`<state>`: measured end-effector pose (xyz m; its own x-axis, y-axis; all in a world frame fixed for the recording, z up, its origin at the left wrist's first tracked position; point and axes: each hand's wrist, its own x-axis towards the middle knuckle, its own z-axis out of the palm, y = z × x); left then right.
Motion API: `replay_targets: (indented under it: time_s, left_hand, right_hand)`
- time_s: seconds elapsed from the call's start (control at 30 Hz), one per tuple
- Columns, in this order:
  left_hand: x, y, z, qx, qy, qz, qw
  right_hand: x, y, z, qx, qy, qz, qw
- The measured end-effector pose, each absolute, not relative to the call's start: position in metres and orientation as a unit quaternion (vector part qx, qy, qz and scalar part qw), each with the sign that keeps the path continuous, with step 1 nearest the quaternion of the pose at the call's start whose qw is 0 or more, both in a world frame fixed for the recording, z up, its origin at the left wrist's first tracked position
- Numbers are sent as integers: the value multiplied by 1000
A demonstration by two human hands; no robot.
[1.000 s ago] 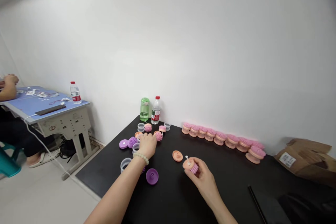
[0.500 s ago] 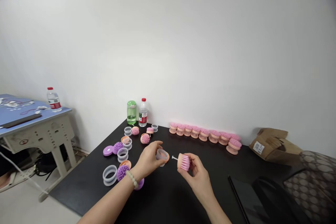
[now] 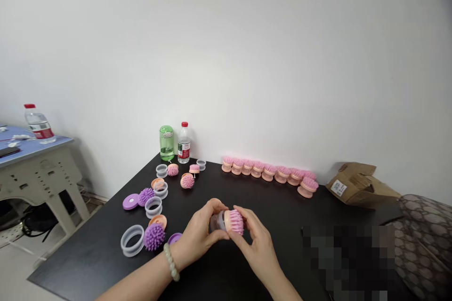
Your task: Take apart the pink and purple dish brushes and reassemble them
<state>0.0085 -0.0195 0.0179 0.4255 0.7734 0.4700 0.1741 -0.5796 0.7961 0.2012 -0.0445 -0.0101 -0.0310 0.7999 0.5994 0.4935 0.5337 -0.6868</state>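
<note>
In front of me both hands meet over the black table. My left hand, with a beaded bracelet at its wrist, has its fingers wrapped round a clear plastic ring. A pink bristle brush head with a peach base is pinched in my right hand, bristles facing right. Its base sits against the ring's open side, and its white stem is out of sight. Behind my left fingers shows the edge of a peach disc; I cannot tell whether it touches the ring.
Clear rings, purple bristle heads, peach discs and loose pink heads lie at left. A row of pink brushes lines the wall. Bottles stand behind; a cardboard box sits at right.
My right hand has moved left and brought the pink brush head against the clear ring. Its stem, visible before, is now hidden. The view has shifted slightly right.
</note>
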Motion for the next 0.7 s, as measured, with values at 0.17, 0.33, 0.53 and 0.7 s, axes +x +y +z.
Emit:
replay_targets:
  time_s: [0.17, 0.33, 0.53, 0.7]
  left_hand:
    - [5, -25, 21, 779, 300, 445, 325]
    - [3, -27, 17, 777, 320, 435, 322]
    - [3, -29, 17, 770, 333, 429, 336]
    - [1, -33, 23, 761, 344, 419, 357]
  right_hand:
    - [200, -54, -5, -431, -705, 173, 537]
    - [199, -59, -3, -409, -711, 189, 540]
    - [199, -61, 3, -402, -717, 209, 530]
    - [200, -61, 11, -387, -724, 239, 518]
